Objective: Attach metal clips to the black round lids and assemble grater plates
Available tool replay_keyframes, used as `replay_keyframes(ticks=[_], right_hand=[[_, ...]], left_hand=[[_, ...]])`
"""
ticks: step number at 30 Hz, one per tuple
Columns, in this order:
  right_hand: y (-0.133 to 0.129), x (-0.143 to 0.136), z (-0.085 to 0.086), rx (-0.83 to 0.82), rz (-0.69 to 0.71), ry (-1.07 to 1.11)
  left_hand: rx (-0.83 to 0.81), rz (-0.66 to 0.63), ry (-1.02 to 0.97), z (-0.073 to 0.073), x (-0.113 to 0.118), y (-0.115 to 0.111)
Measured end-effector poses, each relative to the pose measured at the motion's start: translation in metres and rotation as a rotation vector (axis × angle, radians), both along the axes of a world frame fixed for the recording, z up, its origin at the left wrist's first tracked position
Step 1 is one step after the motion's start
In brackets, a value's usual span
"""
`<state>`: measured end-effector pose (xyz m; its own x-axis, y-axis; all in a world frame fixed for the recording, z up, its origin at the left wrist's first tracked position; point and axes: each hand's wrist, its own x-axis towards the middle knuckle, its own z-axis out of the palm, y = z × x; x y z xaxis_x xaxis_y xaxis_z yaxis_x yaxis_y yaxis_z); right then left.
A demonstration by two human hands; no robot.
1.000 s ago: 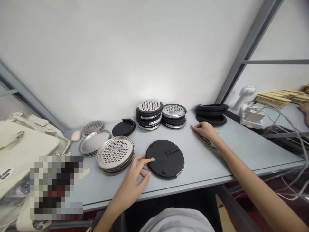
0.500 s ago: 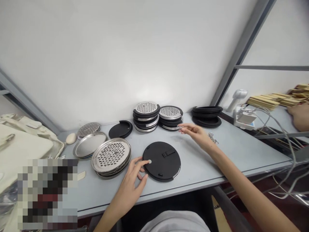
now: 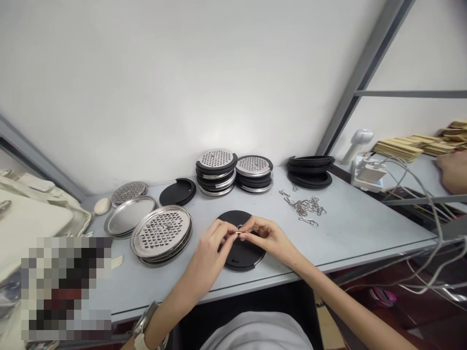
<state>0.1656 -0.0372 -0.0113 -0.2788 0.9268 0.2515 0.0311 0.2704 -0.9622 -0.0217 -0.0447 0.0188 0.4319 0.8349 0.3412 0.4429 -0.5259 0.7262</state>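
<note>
My left hand (image 3: 211, 248) and my right hand (image 3: 270, 238) meet with pinched fingertips over a round black disc (image 3: 239, 255). Between them is a small metal wire clip (image 3: 240, 232), mostly covered by the fingers. A thin loop of it shows above the fingertips. The disc lies flat on the table, its upper part partly hidden by both hands. To the right of my right hand, several similar metal clips (image 3: 306, 206) are scattered in a loose pile.
Stacked metal grater discs (image 3: 160, 233) and plain metal plates (image 3: 131, 216) stand at left. Behind are a black disc with a notch (image 3: 177, 193), two stacks of black-rimmed graters (image 3: 216, 172) and black rings (image 3: 310, 177). A scanner (image 3: 355, 143) and cables are at right.
My right hand has come back from near the clips to the disc. My left hand has moved from the disc's edge to its middle, and both now pinch the small clip.
</note>
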Motion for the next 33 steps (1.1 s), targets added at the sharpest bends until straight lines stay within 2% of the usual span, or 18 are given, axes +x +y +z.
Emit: replay_keyframes(ticks=[2, 7, 12, 16, 19, 22, 25, 27, 30, 33], right_hand=[[-0.002, 0.001, -0.001, 0.001, 0.006, 0.011], [-0.004, 0.000, -0.001, 0.071, 0.012, -0.099], [-0.005, 0.002, 0.001, 0.116, 0.014, -0.071], [-0.006, 0.006, 0.007, 0.091, 0.113, -0.103], [-0.006, 0.008, 0.010, 0.086, 0.198, -0.163], [-0.005, 0.011, 0.010, 0.051, 0.215, -0.174], [-0.001, 0.017, 0.009, -0.008, 0.127, -0.132], [0.003, 0.025, 0.008, -0.039, 0.025, -0.089], [0.010, 0.038, 0.006, -0.015, -0.150, -0.049], [0.013, 0.045, 0.002, 0.023, -0.231, -0.102]], left_hand=[[0.002, -0.020, 0.016, -0.002, -0.003, -0.001], [0.030, 0.046, -0.075, -0.002, -0.011, -0.005], [-0.046, 0.033, -0.187, -0.003, -0.008, -0.004], [-0.100, 0.003, -0.194, -0.004, -0.005, -0.006], [-0.061, -0.014, -0.150, -0.005, -0.003, -0.007], [-0.039, -0.004, -0.136, -0.008, -0.001, -0.008], [-0.095, 0.029, -0.172, -0.014, 0.002, -0.008], [-0.087, 0.010, -0.122, -0.016, 0.004, -0.011], [0.017, -0.097, 0.094, -0.015, 0.006, -0.017], [0.112, -0.190, 0.313, -0.015, 0.011, -0.025]])
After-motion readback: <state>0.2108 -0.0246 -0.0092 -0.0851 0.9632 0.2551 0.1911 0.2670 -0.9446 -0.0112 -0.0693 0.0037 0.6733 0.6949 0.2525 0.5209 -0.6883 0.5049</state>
